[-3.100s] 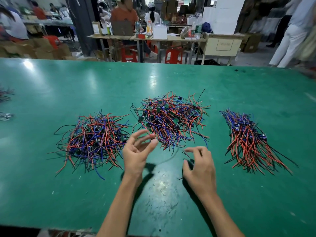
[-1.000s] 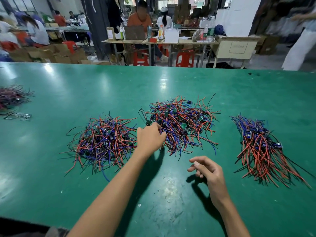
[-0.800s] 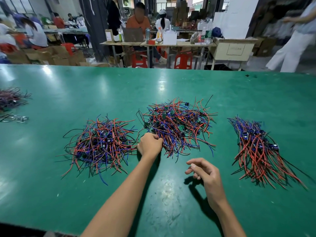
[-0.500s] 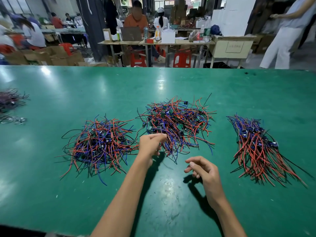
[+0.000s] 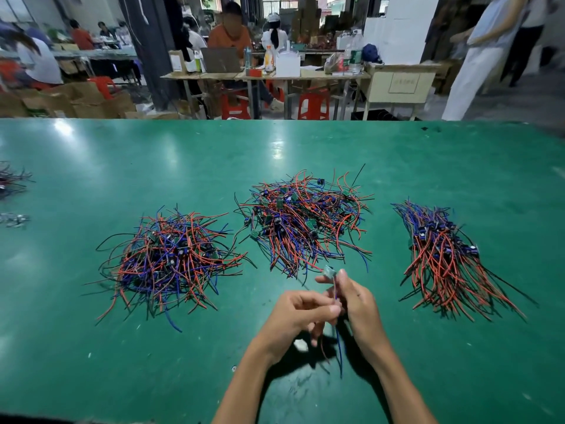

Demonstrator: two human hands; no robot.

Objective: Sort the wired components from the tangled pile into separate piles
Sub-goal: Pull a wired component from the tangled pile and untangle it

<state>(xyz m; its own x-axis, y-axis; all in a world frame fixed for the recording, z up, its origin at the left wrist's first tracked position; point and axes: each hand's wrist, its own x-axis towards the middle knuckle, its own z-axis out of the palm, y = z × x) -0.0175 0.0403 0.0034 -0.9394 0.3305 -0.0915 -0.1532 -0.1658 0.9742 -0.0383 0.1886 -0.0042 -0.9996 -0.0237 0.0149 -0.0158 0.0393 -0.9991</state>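
Green work table [image 5: 305,142], glossy, scuffed pale near the front edge; ceiling lights are reflected on it. Three heaps of red, blue and black wires are laid across it: a loose left pile [image 5: 171,258], a tangled middle pile [image 5: 302,221] with small green boards showing, and a right pile [image 5: 443,258] whose wires are combed roughly parallel, fanning toward the near right. More wire scraps are seen at the table's far left edge [image 5: 12,182].

One wired component [image 5: 331,272] is held up just in front of the middle pile. It is pinched by the right hand [image 5: 356,304] near its top, and its wires are gripped lower down by the curled fingers of the left hand [image 5: 301,313]; a blue lead hangs below both.

Behind the table: a workshop with trestle desks [image 5: 263,76], red stools [image 5: 313,107], cardboard boxes [image 5: 76,99], and seated and standing people, blurred.
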